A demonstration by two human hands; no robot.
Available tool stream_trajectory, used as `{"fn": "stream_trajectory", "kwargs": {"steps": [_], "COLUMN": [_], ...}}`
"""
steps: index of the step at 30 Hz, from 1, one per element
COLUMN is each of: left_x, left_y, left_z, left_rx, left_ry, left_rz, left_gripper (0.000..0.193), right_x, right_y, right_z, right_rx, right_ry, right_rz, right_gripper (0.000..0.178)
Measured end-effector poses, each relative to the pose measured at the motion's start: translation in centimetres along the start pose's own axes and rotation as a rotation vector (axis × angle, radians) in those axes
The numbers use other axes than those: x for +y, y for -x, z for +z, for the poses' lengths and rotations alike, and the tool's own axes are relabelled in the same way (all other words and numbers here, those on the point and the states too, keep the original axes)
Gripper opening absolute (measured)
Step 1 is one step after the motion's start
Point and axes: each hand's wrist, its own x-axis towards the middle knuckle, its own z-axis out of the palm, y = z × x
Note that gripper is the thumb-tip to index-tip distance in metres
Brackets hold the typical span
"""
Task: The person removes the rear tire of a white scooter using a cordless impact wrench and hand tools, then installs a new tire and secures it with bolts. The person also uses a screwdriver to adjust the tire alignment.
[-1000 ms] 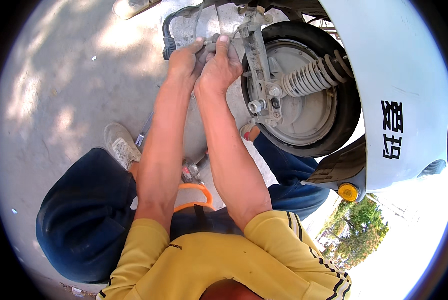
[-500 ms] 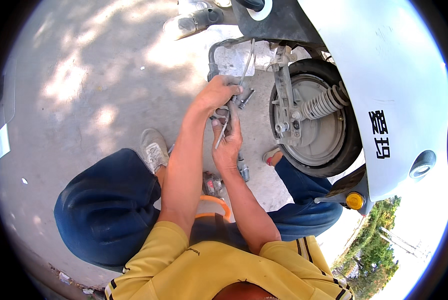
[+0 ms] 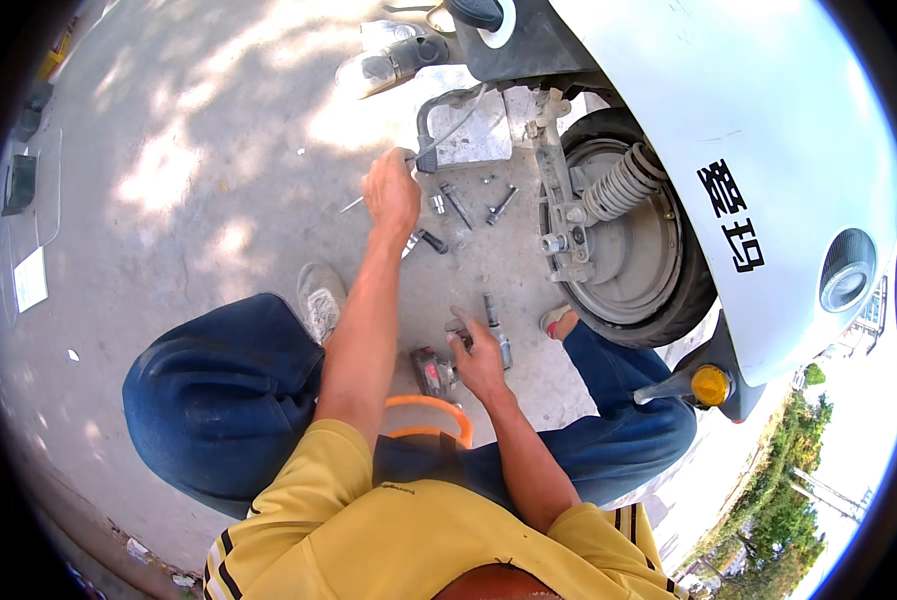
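My left hand (image 3: 392, 190) is closed around a thin grey cable (image 3: 459, 126). One end of it pokes out below the fist, and the rest curves up toward the underside of the white scooter (image 3: 769, 180). My right hand (image 3: 477, 352) is low over the ground, its fingers apart and nothing visible in them. Just left of those fingers lies a dusty power tool (image 3: 433, 372) with a red patch. Close on their right is a grey metal rod-shaped tool (image 3: 498, 330). Loose bolts (image 3: 457, 205) and a dark cylindrical part (image 3: 433, 241) lie on the concrete between my hands.
The scooter's rear wheel (image 3: 629, 240), with a coil shock absorber (image 3: 624, 187), stands on the right. A bent dark bar (image 3: 427, 135) reaches down beside a whitish slab (image 3: 479, 130). An orange loop (image 3: 464, 425) lies between my legs. A dusty cylindrical part (image 3: 389, 65) lies at the far side.
My hands have parted. The left moved up and left with the cable, which now bends more. My right hand let go and dropped toward the power tool, uncovering the bolts.
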Motion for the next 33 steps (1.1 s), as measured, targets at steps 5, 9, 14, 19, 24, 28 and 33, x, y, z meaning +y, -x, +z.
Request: {"fn": "stream_trajectory", "kwargs": {"steps": [5, 9, 14, 19, 24, 28, 33], "left_x": [0.7, 7.3, 13.9, 19.0, 18.8, 17.3, 15.1], "left_y": [0.9, 1.2, -0.2, -0.7, -1.2, 0.5, 2.6], "left_z": [0.7, -3.9, -5.0, -4.9, -5.7, -5.4, -4.4], "left_rx": [-0.573, -0.625, -0.623, -0.457, -0.543, -0.598, -0.477], "left_ry": [0.732, 1.135, 1.352, 1.454, 0.895, 1.058, 1.099], "left_rz": [-0.228, -0.294, -0.249, -0.161, -0.012, -0.154, -0.255], "left_gripper": [0.028, 0.034, 0.039, 0.024, 0.017, 0.019, 0.019], "right_x": [0.5, 0.8, 1.1, 0.9, 1.9, 2.6, 5.1], "right_y": [-0.3, 0.0, 0.0, 0.1, 0.7, 0.8, 1.5], "right_z": [0.0, -0.6, -1.5, -2.0, -2.8, -3.1, -3.2], "right_rx": [-0.008, -0.04, -0.072, -0.058, -0.071, -0.111, -0.104], "right_ry": [-0.108, -0.107, -0.1, -0.082, -0.042, 0.014, 0.141], "right_rz": [0.046, 0.044, 0.051, -0.027, -0.044, -0.061, -0.07], "right_gripper": [0.047, 0.044, 0.041, 0.04, 0.039, 0.038, 0.037]}}
